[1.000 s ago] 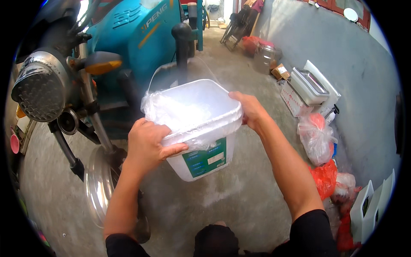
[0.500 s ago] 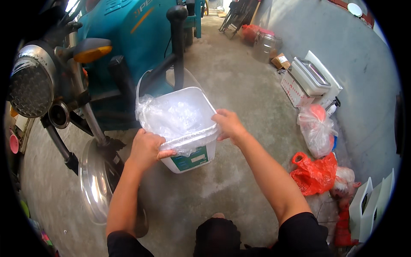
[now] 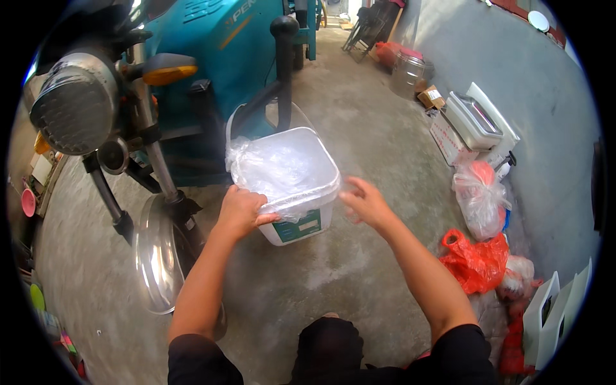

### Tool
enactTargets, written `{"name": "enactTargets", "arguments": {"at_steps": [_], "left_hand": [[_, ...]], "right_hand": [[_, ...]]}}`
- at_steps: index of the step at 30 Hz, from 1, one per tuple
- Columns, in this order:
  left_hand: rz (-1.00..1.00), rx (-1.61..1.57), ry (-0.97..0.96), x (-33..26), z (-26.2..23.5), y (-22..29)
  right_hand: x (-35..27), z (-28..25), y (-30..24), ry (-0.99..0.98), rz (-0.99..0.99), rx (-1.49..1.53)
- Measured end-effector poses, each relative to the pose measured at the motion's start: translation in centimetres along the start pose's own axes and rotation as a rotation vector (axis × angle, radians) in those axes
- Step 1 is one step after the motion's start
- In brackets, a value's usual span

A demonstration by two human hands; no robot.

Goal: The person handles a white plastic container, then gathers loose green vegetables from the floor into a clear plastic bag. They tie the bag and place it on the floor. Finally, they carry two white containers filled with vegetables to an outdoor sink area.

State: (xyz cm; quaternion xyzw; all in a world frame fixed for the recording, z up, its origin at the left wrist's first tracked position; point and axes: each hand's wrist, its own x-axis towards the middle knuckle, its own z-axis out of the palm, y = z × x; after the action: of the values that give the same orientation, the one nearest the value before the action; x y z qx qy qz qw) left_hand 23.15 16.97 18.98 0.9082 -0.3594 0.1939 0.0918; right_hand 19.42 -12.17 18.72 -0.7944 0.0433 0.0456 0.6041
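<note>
The left hand (image 3: 239,213) is clamped on the near rim of the white tub (image 3: 292,186), lined with a clear plastic bag (image 3: 277,168). The right hand (image 3: 364,202) hovers just beside the tub, fingers loosely spread, gripping nothing.

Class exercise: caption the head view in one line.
Left hand grips a plastic-lined white bucket; right hand hovers beside it.

A motorcycle (image 3: 96,128) with round headlight (image 3: 77,112) stands left on the concrete floor (image 3: 359,128). Behind it, a teal machine (image 3: 218,45). Right, along the wall: a red plastic bag (image 3: 475,263), a clear bag (image 3: 478,199), a metal scale (image 3: 471,119).
</note>
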Motion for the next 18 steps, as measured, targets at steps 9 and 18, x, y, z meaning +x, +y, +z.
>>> {"name": "enactTargets", "arguments": {"at_steps": [9,18], "left_hand": [[-0.027,-0.022,0.073,-0.5,-0.9,1.2],[-0.597,-0.507,0.425,1.1,-1.1,1.7]], "right_hand": [[-15.8,-12.3,7.7,0.243,0.156,-0.242],[-15.0,-12.3,8.6,0.322,0.246,0.132]]}}
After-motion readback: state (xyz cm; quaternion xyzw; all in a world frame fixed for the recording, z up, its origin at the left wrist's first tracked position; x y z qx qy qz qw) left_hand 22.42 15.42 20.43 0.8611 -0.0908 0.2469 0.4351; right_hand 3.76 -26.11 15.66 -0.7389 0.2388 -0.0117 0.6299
